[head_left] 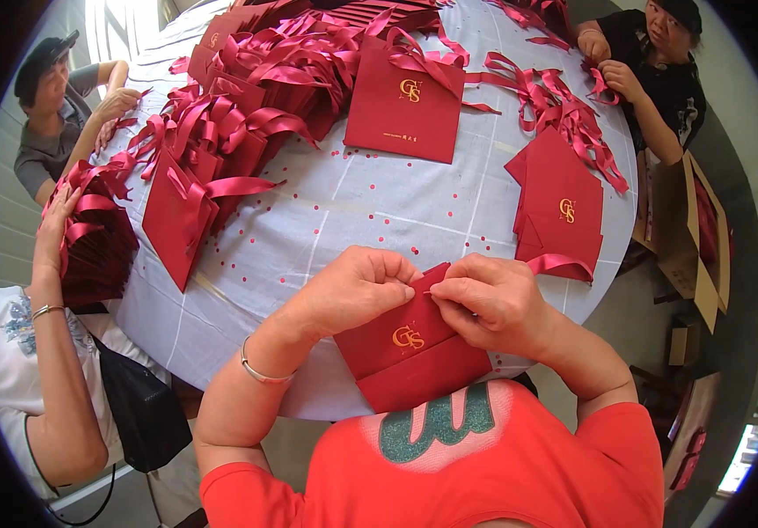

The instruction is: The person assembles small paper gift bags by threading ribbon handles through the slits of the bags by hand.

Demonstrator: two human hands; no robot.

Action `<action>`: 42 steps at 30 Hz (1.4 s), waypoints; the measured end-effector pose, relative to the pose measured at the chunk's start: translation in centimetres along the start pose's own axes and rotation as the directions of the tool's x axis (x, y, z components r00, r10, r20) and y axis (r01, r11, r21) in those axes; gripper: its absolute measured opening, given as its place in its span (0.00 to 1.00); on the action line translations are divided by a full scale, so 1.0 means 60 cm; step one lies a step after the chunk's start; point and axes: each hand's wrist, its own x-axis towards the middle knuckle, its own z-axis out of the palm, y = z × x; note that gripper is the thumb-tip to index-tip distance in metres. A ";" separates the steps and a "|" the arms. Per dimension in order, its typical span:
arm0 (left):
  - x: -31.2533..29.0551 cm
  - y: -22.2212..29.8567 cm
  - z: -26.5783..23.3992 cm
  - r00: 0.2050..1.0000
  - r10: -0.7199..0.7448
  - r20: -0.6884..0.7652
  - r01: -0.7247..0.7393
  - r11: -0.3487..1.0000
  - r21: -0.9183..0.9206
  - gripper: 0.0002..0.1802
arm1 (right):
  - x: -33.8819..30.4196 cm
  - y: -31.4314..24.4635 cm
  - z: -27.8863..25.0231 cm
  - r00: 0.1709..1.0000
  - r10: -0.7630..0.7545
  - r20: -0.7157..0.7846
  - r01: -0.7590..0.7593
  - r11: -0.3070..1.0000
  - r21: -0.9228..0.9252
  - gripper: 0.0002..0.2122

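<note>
A dark red paper gift bag with a gold emblem lies flat at the near edge of the table, in front of my chest. My left hand is closed in a pinch at the bag's upper edge. Close beside it, my right hand pinches at the same edge, its thumb and fingers pressed together. A tiny pale tip shows at the right fingertips, too small to name. No ribbon is visible on this bag's near face.
A pile of ribboned red bags covers the far left; another bag lies centre back. Flat bags and loose ribbons lie right. Red paper dots dot the white tablecloth. Co-workers sit around; a cardboard box stands right.
</note>
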 end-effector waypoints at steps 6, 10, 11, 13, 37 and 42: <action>-0.003 -0.002 0.009 0.997 0.038 -0.062 -0.031 0.993 0.112 0.09 | 0.003 -0.006 0.007 0.995 -0.075 0.068 0.082 0.991 -0.110 0.05; 0.000 -0.016 0.016 0.986 0.137 -0.097 -0.114 0.970 0.214 0.10 | 0.017 -0.043 0.002 0.954 0.025 0.298 0.069 0.951 -0.302 0.04; 0.001 -0.019 0.018 0.977 0.188 -0.101 -0.153 0.947 0.282 0.11 | 0.023 -0.055 0.001 0.919 0.113 0.377 0.044 0.922 -0.384 0.04; 0.000 -0.015 0.024 0.973 0.199 -0.116 -0.152 0.934 0.324 0.11 | 0.040 -0.067 0.006 0.898 0.162 0.409 0.006 0.925 -0.380 0.04; -0.031 -0.016 0.063 0.758 0.651 -0.042 -0.357 0.468 0.809 0.08 | 0.142 0.065 -0.048 0.480 0.158 0.863 -0.576 0.798 0.175 0.10; -0.037 -0.019 0.069 0.780 0.623 -0.051 -0.297 0.441 0.847 0.08 | 0.145 0.062 -0.047 0.362 0.166 0.917 -0.586 0.805 0.085 0.11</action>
